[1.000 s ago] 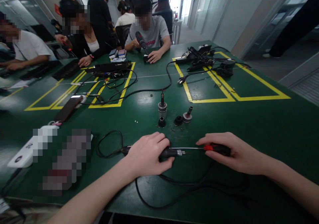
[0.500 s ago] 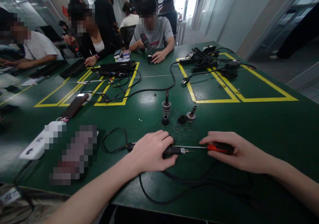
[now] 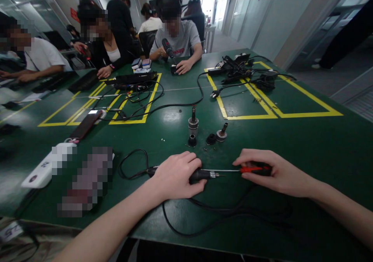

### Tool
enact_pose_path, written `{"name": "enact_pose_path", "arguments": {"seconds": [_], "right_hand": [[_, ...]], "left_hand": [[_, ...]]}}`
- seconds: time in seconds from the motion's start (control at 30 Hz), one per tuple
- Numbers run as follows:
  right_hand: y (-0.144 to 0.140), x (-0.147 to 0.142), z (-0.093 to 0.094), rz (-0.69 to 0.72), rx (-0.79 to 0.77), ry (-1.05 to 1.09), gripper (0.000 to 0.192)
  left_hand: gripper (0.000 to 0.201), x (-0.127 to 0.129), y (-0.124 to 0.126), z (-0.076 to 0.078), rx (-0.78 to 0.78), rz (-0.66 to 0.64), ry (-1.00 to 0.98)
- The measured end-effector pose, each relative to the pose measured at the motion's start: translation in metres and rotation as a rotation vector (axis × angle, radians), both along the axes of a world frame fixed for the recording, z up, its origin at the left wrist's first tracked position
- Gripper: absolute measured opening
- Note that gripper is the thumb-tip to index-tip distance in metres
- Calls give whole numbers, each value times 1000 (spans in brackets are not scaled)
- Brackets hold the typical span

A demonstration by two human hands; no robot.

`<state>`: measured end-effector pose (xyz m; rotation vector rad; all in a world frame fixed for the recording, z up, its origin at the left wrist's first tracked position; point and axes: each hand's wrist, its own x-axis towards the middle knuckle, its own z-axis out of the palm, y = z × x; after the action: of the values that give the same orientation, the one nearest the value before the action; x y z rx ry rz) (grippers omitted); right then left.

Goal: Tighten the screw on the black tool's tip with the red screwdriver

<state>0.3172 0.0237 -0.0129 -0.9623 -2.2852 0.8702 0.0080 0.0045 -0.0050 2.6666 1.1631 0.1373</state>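
Here, head view, low centre of the frame: left hand [image 3: 175, 176] curled down over a black corded tool [image 3: 199, 175], fingers wrapped round its body, pinning it flat on the green table [image 3: 305, 141]. Lower right: right hand [image 3: 272, 172] closed round the red-and-black handle of a screwdriver [image 3: 252, 169], thin shaft lying level and pointing left, tip meeting the metal nose of the corded tool. Black cord [image 3: 204, 221] looping under both hands toward the bottom edge, a smaller loop at the left of the left hand. Just above the hands, mid-frame: small metal parts [image 3: 192, 128] standing upright, a dark ring and a further tilted piece just beside them. Middle left: a dark phone [image 3: 84, 125] lying on the table. Upper right: yellow tape boxes [image 3: 250, 116] with a heap of black cables and adapters [image 3: 241, 70]. Top of the frame: other people seated across the table, one hand resting near a small dark object.
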Motion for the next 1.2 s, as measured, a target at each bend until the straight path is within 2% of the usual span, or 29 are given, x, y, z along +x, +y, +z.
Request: {"name": "enact_pose_path", "arguments": {"seconds": [0.23, 0.47, 0.6, 0.8, 0.9, 1.2], "right_hand": [[0, 3, -10, -12, 10, -35, 36], [0, 2, -2, 11, 27, -19, 18], [-1, -1, -3, 34, 40, -34, 15], [-3, 6, -20, 9, 72, -47, 33], [-3, 10, -23, 11, 32, -59, 41], [-3, 10, -19, -4, 63, -40, 23]], "left_hand": [[21, -1, 0, -1, 1, 0, -22], [19, -2, 0, -2, 6, -2, -17], [19, -2, 0, -2, 8, 0, -16], [20, -2, -1, -1, -6, 3, -13], [21, -1, -1, 0, -17, 5, -13], [23, 1, -1, 0, -16, 5, -6]]}}
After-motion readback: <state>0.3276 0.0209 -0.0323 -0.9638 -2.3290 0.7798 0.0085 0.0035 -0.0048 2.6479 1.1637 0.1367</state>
